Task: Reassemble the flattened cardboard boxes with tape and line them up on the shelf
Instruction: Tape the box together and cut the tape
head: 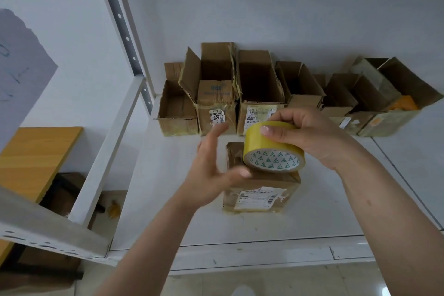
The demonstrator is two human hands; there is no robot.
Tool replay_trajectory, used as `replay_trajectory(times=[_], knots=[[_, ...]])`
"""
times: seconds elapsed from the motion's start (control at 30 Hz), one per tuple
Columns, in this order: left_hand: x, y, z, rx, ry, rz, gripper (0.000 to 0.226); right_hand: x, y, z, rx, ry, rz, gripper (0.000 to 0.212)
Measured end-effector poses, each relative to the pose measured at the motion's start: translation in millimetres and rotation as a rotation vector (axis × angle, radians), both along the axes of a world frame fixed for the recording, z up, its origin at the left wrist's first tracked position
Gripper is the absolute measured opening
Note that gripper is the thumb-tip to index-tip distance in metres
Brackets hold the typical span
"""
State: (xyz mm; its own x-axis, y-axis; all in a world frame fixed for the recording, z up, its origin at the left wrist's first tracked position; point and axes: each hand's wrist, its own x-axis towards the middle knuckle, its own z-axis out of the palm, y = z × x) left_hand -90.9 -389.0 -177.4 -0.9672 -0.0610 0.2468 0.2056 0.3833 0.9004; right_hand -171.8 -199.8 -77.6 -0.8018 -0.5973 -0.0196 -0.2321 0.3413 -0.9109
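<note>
the right hand (310, 137) gripped the yellow tape roll (274, 149) from above, thumb on its near face and fingers curled over its far edge. the roll was held tilted, its printed core facing the camera, just above the closed cardboard box (259, 190) that stood alone near the middle of the white shelf (264, 228). this box carried a shipping label on its near side.

the left hand (211, 170) was held beside the roll, fingers spread and relaxed, gripping nothing; it was motion-blurred, and contact between its thumb and the roll could not be confirmed.

a row of open boxes (259, 94) stood along the back wall of the shelf, flaps raised, each touching or just beside the next. a wooden board (33, 158) lay beyond the shelf frame on the left.
</note>
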Motion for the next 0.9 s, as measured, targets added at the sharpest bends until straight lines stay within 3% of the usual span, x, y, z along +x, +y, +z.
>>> replay_trajectory(times=[0.07,0.17,0.23,0.33,0.43,0.5,0.57,0.67,0.77,0.9], knots=[[-9,5,16,-0.368,0.029,-0.107,0.124,-2,2,-1,-0.005,0.006,0.016,0.044],[-18,16,20,-0.599,-0.052,-0.155,0.132,-5,12,-9,-0.016,-0.006,0.059,0.051],[-20,14,12,-0.628,-0.079,-0.13,0.12,-5,21,-18,-0.067,-0.092,0.099,0.057],[-23,12,11,-0.589,-0.087,-0.138,0.108,-4,26,-29,-0.214,-0.229,0.105,0.048],[-24,12,13,-0.603,-0.085,-0.161,0.102,-4,19,-24,-0.223,-0.147,-0.046,0.065],[-23,11,12,-0.622,-0.081,-0.166,0.097,-3,18,-14,-0.134,-0.035,-0.193,0.094],[-23,11,11,-0.631,-0.077,-0.17,0.093,-2,23,-1,0.022,0.057,-0.262,0.103],[-23,10,9,-0.647,-0.075,-0.187,0.091,-6,42,18,0.327,0.162,-0.303,0.085],[-23,9,9,-0.637,-0.104,-0.195,0.091,-5,57,18,0.568,0.135,-0.311,0.071],[-23,10,10,-0.645,-0.117,-0.196,0.093,-8,64,-4,0.684,0.135,-0.344,0.059]])
